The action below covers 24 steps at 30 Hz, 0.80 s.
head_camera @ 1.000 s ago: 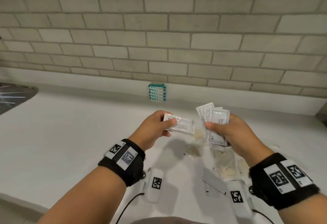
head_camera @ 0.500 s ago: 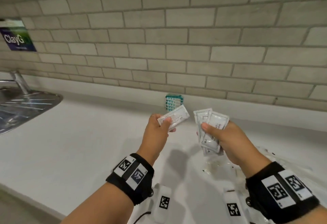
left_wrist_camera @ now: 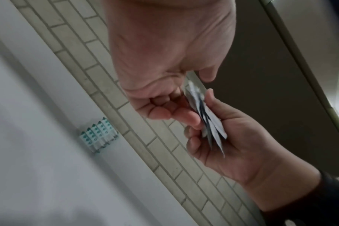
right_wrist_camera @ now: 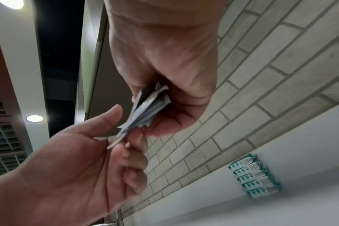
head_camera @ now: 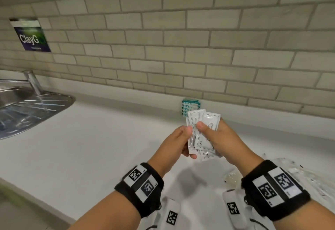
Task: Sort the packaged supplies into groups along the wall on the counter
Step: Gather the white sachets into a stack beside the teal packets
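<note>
- Head view: both hands are raised above the white worktop (head_camera: 94,139), close together. The right hand (head_camera: 224,142) clamps a fanned bunch of white sachets (head_camera: 204,131), its thumb pressed across the front one. The left hand (head_camera: 178,142) pinches the left edge of the same bunch, thumb on the face and fingers curled behind.
- Behind the sachets, a stack of teal-and-white packets (head_camera: 191,105) lies on the worktop, touching the foot of the brick-tiled wall (head_camera: 181,48). At the far left sit a steel sink (head_camera: 27,106) and a tap (head_camera: 33,81), with a dark blue sign (head_camera: 31,35) on the wall above. Clear crumpled wrappers (head_camera: 297,173) lie on the worktop at the lower right. Each wrist wears a black band with printed markers.
- Left wrist view: the left hand (left_wrist_camera: 164,64) has its fingertips curled against the sachets (left_wrist_camera: 207,120), seen edge-on; the right hand (left_wrist_camera: 236,137) cups them from below. The teal-and-white packets (left_wrist_camera: 99,134) lie at the wall's foot.
- Right wrist view: the right hand (right_wrist_camera: 164,68) grips the sachets (right_wrist_camera: 145,110) between thumb and fingers. The left hand (right_wrist_camera: 77,171) meets their lower edge, thumb up and fingers bent. The teal-and-white packets (right_wrist_camera: 254,178) show five stacked against the wall.
</note>
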Tool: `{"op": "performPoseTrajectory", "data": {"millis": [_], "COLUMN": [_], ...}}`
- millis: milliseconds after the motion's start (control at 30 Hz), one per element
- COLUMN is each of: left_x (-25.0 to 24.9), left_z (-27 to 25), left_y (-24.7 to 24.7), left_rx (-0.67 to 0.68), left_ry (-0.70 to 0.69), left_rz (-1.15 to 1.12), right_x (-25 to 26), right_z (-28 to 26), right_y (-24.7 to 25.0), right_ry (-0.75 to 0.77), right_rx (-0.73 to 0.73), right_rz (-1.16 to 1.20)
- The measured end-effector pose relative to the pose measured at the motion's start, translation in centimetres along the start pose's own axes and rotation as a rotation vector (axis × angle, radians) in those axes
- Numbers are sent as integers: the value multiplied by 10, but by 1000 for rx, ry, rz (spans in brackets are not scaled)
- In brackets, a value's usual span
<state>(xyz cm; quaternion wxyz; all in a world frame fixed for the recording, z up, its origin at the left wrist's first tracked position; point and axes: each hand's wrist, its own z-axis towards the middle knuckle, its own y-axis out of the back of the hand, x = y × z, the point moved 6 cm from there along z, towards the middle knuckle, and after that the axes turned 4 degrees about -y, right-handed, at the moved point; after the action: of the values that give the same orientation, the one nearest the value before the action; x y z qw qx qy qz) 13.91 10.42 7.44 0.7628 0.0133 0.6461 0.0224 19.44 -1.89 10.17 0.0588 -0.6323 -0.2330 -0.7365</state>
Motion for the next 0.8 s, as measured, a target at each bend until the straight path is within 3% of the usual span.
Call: {"op": "performPoseTrajectory", "data": {"millis": [167,267,500,667,800], "left_x": [0,8,15,23,19], "left_z": [0,1,3,5,6], "left_y": [23,40,40,39,41], "left_rx": [-69,-94,34,103,154], "left_ry": [-64,-11,201,197,148], "left_rz": [63,-97,-481,-523,-553], "right_x": [-5,-3,4,2,-9], "right_z": [8,10,11,14,19], "right_y": [-24,-38,-76,-82,-81], "right_ry": [-74,-71,-77,-62,-181], "right_rx": [-56,-32,-39,-122,-135], "right_rz": [70,159,70,-29,140]}}
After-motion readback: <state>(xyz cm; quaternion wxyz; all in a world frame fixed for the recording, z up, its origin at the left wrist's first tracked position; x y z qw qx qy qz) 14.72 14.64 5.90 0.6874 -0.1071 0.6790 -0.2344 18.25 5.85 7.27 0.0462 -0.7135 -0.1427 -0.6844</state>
